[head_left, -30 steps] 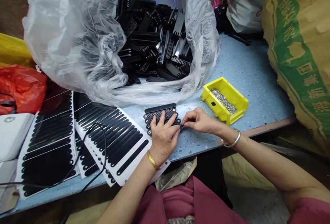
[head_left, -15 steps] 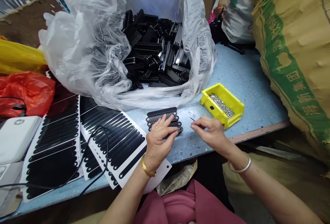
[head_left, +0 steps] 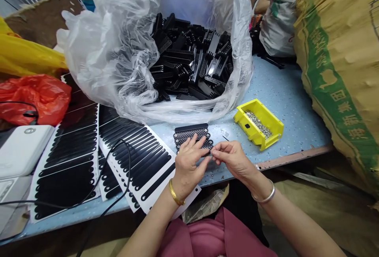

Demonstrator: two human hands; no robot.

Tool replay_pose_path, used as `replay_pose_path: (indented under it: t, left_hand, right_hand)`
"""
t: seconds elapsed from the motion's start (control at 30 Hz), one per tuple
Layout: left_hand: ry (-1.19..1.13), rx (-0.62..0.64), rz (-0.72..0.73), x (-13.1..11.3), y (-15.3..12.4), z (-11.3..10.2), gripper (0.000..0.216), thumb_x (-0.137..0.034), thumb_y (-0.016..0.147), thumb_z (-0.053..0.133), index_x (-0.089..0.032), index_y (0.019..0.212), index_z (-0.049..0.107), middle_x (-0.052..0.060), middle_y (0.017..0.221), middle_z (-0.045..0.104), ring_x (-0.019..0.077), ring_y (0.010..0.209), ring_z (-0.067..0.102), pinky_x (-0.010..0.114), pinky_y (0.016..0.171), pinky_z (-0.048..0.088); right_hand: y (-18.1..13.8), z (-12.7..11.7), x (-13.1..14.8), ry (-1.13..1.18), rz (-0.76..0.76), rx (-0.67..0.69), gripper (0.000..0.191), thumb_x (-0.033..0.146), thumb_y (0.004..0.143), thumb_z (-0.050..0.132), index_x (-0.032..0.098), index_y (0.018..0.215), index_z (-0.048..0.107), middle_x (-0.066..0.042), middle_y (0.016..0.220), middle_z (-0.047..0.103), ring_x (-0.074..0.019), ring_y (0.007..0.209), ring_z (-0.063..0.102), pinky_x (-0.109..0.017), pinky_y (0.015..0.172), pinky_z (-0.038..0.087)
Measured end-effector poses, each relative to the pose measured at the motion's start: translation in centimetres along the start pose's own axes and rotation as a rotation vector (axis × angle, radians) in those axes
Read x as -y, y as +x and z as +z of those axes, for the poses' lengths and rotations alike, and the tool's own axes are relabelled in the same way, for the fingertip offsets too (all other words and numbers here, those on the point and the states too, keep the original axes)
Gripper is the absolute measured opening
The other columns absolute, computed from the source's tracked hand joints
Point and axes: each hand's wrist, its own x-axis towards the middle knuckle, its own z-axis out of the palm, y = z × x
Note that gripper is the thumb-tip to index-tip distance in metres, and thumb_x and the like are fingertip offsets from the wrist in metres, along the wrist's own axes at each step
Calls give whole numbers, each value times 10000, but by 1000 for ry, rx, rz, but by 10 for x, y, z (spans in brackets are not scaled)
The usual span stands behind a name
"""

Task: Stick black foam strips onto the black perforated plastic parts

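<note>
A short row of black perforated plastic strips lies on the blue speckled table near its front edge. My left hand rests flat on these strips, fingers spread, pressing them down. My right hand is pinched at the right end of the nearest strip, fingertips together on something too small to name. A small dark sliver lies on the table just behind my right hand.
A large clear plastic bag full of black strips stands behind. A yellow bin of small metal parts sits to the right. White sheets with black oval stickers, a black cable, a white device, a red bag and a big woven sack surround the spot.
My right hand drew back from the strips half a second ago, then returned to their right end in a pinch. My left hand stayed on the strips. The camera shifted slightly.
</note>
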Motion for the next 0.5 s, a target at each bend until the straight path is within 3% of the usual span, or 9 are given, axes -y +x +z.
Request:
replay_pose_path:
  t: [0.17,0.3,0.4,0.5]
  left_hand:
    - [295,-57,67,13,-6,-2,179,-147,874,636,-191,1025,721,121,1282,687,355,1305,554,563,1070,434]
    - [398,-166,17,26,-14,-27,148,-181,873,651,-162,1005,715,148,1133,747,324,1115,686,470,943,507]
    - [376,-223,-129,33,-23,-49,132,-208,871,650,-155,974,713,84,873,769,218,777,728,347,751,535]
    - [224,-162,-376,36,-28,-61,152,-266,873,633,-161,951,709,13,690,702,137,559,638,262,598,501]
  right_hand:
    - [13,-14,-10,-565,-296,-272,130,229,707,657,177,587,655,-8,505,611,-120,458,517,-237,461,395]
    - [15,-18,-14,-821,-446,-222,161,194,747,581,185,610,666,-17,529,630,-128,476,547,-238,486,406]
    - [15,-16,-16,-927,-501,-182,173,178,765,579,190,619,670,-23,560,647,-132,497,565,-241,507,417]
    - [17,-15,-16,-1019,-541,-175,192,157,771,575,188,609,675,-44,604,677,-150,552,608,-251,548,436]
